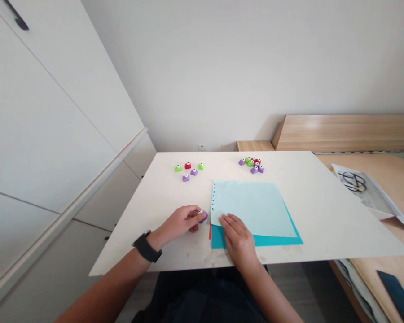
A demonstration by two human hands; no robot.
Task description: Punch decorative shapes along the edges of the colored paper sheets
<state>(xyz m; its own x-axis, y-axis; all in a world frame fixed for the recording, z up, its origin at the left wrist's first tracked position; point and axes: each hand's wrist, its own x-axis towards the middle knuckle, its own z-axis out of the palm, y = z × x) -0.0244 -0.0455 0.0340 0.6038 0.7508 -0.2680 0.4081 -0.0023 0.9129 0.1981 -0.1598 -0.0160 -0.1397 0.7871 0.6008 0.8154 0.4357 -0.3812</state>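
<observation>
Running longest sideways: pale-blue sheet [251, 206], punched edge [213, 197] toward held purple piece [204, 216].

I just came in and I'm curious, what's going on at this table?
Somebody is sitting at a white table. Their left hand holds a small purple piece with an eye on it, close to the paper's left edge. Their right hand rests on a light blue sheet, which lies over a teal sheet. Farther back, five similar pieces stand on the left and a bunch on the right.
</observation>
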